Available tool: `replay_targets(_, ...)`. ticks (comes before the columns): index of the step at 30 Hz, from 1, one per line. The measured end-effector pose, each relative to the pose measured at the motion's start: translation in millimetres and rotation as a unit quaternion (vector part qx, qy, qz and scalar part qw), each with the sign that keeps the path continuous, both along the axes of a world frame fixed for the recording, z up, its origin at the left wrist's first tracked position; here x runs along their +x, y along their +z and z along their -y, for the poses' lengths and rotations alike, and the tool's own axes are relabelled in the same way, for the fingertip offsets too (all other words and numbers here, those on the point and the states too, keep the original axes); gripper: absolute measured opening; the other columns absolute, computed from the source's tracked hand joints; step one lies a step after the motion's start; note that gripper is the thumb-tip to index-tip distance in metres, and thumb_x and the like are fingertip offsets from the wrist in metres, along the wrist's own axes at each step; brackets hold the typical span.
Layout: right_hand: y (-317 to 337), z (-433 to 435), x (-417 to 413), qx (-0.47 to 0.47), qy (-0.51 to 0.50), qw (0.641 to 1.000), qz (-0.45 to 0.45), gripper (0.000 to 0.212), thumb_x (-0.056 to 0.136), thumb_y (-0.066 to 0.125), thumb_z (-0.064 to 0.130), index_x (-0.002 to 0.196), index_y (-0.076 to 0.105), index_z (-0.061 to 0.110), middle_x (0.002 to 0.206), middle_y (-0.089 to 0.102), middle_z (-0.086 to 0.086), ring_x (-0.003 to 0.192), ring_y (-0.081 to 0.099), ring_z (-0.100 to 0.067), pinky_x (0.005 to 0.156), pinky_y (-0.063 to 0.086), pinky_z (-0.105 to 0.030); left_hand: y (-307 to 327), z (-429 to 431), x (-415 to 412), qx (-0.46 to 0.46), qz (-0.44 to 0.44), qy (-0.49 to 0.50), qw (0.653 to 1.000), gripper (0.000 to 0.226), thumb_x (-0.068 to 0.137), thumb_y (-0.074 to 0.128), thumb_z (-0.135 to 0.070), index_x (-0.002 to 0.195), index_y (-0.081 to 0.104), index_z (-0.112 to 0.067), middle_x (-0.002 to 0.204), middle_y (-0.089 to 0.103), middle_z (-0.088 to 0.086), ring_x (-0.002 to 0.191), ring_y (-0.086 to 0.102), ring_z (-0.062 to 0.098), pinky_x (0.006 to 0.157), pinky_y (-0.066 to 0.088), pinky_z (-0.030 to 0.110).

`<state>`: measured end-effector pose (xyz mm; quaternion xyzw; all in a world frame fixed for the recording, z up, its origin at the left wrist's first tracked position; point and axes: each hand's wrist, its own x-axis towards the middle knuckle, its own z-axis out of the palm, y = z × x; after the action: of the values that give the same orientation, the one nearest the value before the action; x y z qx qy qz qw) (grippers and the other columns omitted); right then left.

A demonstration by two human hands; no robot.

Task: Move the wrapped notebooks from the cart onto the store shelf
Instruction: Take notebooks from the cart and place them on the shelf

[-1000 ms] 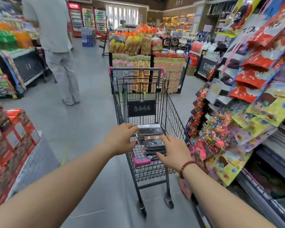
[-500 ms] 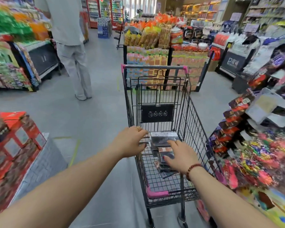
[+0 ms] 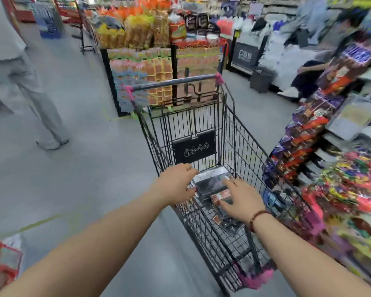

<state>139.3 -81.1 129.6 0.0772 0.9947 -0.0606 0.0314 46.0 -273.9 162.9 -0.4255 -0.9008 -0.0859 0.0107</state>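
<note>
Wrapped notebooks (image 3: 212,182) lay in a loose pile on the wire floor of the cart (image 3: 240,133), toward its far end just below the black sign panel (image 3: 194,146). The top one was dark and glossy and lay flat, its long axis running roughly left to right across the basket, slightly skewed. More wrapped pieces trailed from under it toward the near end, some with red on them; how many there were could not be told through the blur.

The left hand (image 3: 177,184) reached in over the cart's left wall, back of the hand up, arm stretched forward, its fingers curled down at the left edge of the pile; whether they gripped a notebook or only touched it could not be told. A ring showed on 1 finger. The right hand (image 3: 242,201) lay palm down on the pile's right side, fingers (image 3: 228,182) spread and released, resting flat on the wrapping. A beaded bracelet (image 3: 258,218) circled that wrist.

Hanging snack packets (image 3: 304,133) lined the rack just right of the cart. A person in pale clothes (image 3: 26,86) stood on the grey floor well to the left.
</note>
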Motion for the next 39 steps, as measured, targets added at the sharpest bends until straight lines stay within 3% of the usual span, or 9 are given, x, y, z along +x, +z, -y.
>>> replay_targets(6,-6,1,-17,0.016,-0.059,0.998,0.026,0.055,0.087,0.05,0.05,0.134,0.041,0.023,0.128,0.052,0.002,0.118,0.046,-0.017,0.1,0.041,-0.033,-20,-16,-50,0.01,0.027,-0.046,0.999,0.053,0.083,0.054,-0.036,0.133,0.049,-0.018,0.123,0.059,0.005,0.114,0.053,0.024,0.095,0.047,0.039)
replay_targets(11,-29,-23,-40,0.016,-0.099,0.993,0.059,0.06,0.087,0.05,0.053,0.137,0.039,0.021,0.134,0.048,-0.001,0.122,0.044,-0.021,0.101,0.04,-0.034,-35,-48,-90,-0.003,0.043,-0.082,0.996,0.047,0.083,0.052,-0.034,0.127,0.053,-0.016,0.112,0.062,0.005,0.103,0.056,0.025,0.087,0.049,0.039)
replay_targets(20,-64,-93,-82,-0.046,-0.192,0.977,0.079,0.054,0.085,0.048,0.052,0.132,0.042,0.025,0.121,0.054,-0.001,0.114,0.048,-0.021,0.094,0.044,-0.036,-61,-130,-165,-0.073,0.093,-0.125,0.985,0.055,0.085,0.052,-0.033,0.137,0.044,-0.017,0.126,0.055,0.004,0.116,0.05,0.024,0.091,0.043,0.033)
replay_targets(24,-75,-113,-93,-0.055,-0.228,0.968,0.086,0.055,0.086,0.049,0.052,0.133,0.041,0.023,0.122,0.052,-0.003,0.115,0.047,-0.022,0.094,0.044,-0.035,-76,-167,-184,-0.089,0.119,-0.149,0.978,0.047,0.086,0.052,-0.032,0.13,0.049,-0.017,0.122,0.056,0.006,0.114,0.05,0.026,0.092,0.046,0.039)
replay_targets(27,-86,-119,-95,-0.077,-0.263,0.958,0.083,0.057,0.085,0.049,0.052,0.134,0.04,0.022,0.121,0.053,-0.004,0.112,0.05,-0.024,0.089,0.045,-0.033,-91,-189,-193,-0.11,0.122,-0.177,0.97,0.044,0.087,0.052,-0.028,0.129,0.05,-0.016,0.123,0.055,0.005,0.113,0.05,0.022,0.092,0.045,0.035)
replay_targets(30,-98,-124,-96,-0.096,-0.306,0.943,0.088,0.057,0.085,0.049,0.051,0.133,0.041,0.022,0.125,0.052,-0.004,0.115,0.048,-0.026,0.09,0.046,-0.035,-112,-211,-204,-0.131,0.139,-0.203,0.96,0.047,0.087,0.052,-0.029,0.133,0.047,-0.02,0.126,0.053,0.004,0.116,0.049,0.022,0.089,0.045,0.035)
replay_targets(33,-112,-125,-100,-0.115,-0.356,0.923,0.088,0.053,0.084,0.052,0.047,0.129,0.046,0.019,0.124,0.052,-0.005,0.115,0.049,-0.026,0.092,0.045,-0.037,-137,-227,-214,-0.155,0.165,-0.226,0.948,0.047,0.084,0.052,-0.031,0.13,0.05,-0.021,0.129,0.052,0.003,0.12,0.048,0.024,0.097,0.045,0.04)
replay_targets(37,-141,-121,-107,-0.157,-0.438,0.881,0.084,0.048,0.083,0.052,0.045,0.123,0.05,0.019,0.12,0.055,-0.007,0.114,0.05,-0.028,0.091,0.047,-0.039,-172,-240,-224,-0.177,0.197,-0.259,0.929,0.049,0.087,0.054,-0.031,0.133,0.048,-0.017,0.134,0.051,0.007,0.122,0.047,0.025,0.1,0.043,0.037)
replay_targets(39,-158,-115,-113,-0.196,-0.485,0.849,0.073,0.052,0.085,0.053,0.044,0.131,0.046,0.019,0.124,0.053,-0.008,0.118,0.048,-0.028,0.091,0.048,-0.04,-190,-243,-230,-0.182,0.207,-0.265,0.924,0.053,0.087,0.055,-0.031,0.137,0.045,-0.015,0.137,0.047,0.009,0.125,0.043,0.027,0.102,0.041,0.037)
